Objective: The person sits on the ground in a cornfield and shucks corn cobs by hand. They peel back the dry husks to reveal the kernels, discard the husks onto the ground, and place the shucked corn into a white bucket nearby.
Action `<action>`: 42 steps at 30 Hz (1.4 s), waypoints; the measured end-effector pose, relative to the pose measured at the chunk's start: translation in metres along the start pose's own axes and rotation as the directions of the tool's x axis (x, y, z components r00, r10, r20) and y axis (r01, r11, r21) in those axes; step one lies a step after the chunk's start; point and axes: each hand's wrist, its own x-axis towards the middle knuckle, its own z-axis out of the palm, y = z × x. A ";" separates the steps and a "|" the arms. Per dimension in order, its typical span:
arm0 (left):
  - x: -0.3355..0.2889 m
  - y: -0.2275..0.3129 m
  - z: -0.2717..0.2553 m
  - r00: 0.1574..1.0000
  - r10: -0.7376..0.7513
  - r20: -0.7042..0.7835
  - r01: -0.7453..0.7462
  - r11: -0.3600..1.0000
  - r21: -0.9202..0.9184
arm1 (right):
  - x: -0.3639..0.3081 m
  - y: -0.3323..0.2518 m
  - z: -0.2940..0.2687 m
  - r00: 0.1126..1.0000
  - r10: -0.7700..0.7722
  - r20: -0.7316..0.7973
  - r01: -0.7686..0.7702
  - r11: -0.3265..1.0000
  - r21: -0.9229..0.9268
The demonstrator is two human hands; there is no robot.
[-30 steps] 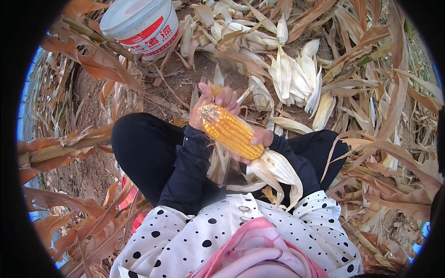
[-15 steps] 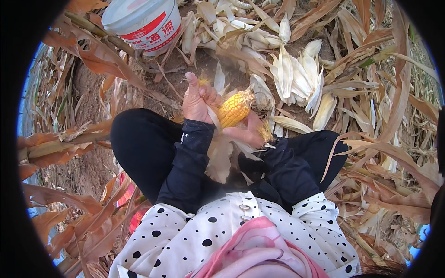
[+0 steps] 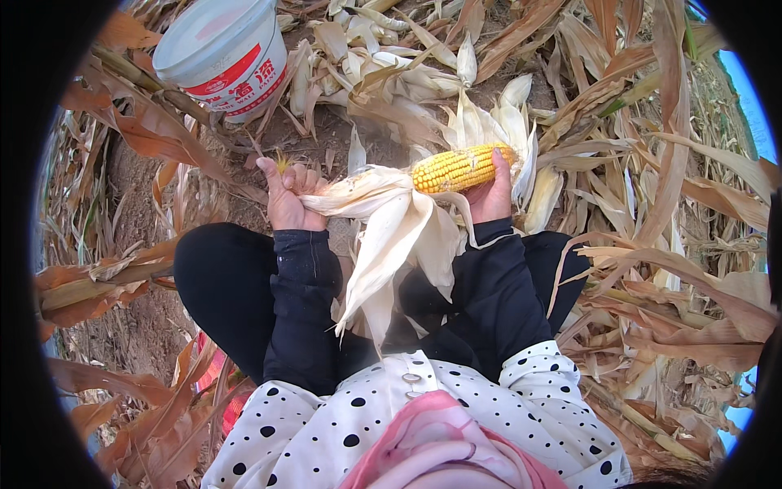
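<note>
A yellow corn cob [image 3: 458, 169] lies sideways in front of me, its kernels bare. My right hand [image 3: 494, 189] is closed around its right end, thumb along the top. From the cob's left end hang pale husks [image 3: 397, 226], peeled back and drooping over my lap. My left hand [image 3: 291, 194] is closed on the gathered left end of these husks, with a tuft of yellow corn silk [image 3: 282, 163] showing by the thumb. The husks still join the cob between both hands.
A white bucket [image 3: 175, 50] with a red label stands at the far left. Beyond my hands lies a heap of pale husks [image 3: 391, 77]. Dry brown corn stalks and leaves [image 3: 664, 269] cover the ground to the right, and others [image 3: 106, 281] lie left of my crossed legs.
My hands have moved apart, left hand leftward and right hand rightward. The cob has swung from upright to sideways, and its husks are now stretched between my hands.
</note>
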 end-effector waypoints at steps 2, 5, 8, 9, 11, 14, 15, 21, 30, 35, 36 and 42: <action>-0.002 0.004 0.001 0.997 0.081 -0.005 -0.081 0.992 0.095 | -0.001 0.006 0.000 1.000 0.001 -0.012 -0.001 1.000 -0.001; 0.001 0.003 0.004 0.880 0.457 -0.133 -0.376 0.839 0.394 | -0.007 0.010 0.000 0.999 0.049 0.008 -0.049 0.999 -0.015; -0.010 0.012 0.023 0.701 0.705 0.105 -0.586 0.486 0.649 | -0.008 0.011 0.007 1.000 -0.024 -0.003 0.024 0.985 -0.170; -0.017 0.015 0.034 0.650 0.739 0.175 -0.604 0.364 0.709 | -0.012 0.012 0.013 0.997 -0.072 -0.027 0.062 0.964 -0.257; -0.026 0.018 0.047 0.666 0.671 0.326 -0.636 0.284 0.717 | -0.011 0.021 0.007 0.989 -0.139 0.057 0.150 0.896 -0.417; -0.034 0.019 0.047 0.917 0.210 0.340 -0.399 0.443 0.803 | -0.018 0.026 0.006 0.961 -0.175 0.212 0.266 0.784 -0.561; -0.038 0.020 0.043 0.956 -0.023 0.293 -0.246 0.482 0.841 | -0.026 0.025 0.016 0.947 -0.171 0.272 0.304 0.748 -0.589; -0.043 -0.029 0.025 0.935 -0.346 0.077 0.173 0.635 0.753 | -0.058 0.017 0.073 0.382 -0.356 0.853 0.923 0.113 -0.367; -0.056 0.001 0.052 0.972 -0.176 0.154 0.136 0.962 0.238 | -0.083 0.006 0.072 0.430 -0.067 0.900 0.793 -0.449 -0.412; -0.069 -0.010 0.069 0.957 0.007 0.288 -0.107 0.937 0.332 | -0.090 -0.013 0.069 0.778 -0.088 0.622 0.623 0.227 -0.748; -0.070 -0.011 0.067 0.956 0.030 0.290 -0.134 0.929 0.345 | -0.094 -0.009 0.078 0.799 -0.014 0.601 0.571 0.329 -0.752; -0.073 0.002 0.066 0.943 -0.132 0.306 0.021 0.940 0.341 | -0.105 0.024 0.080 0.794 0.101 0.600 0.474 0.515 -0.714</action>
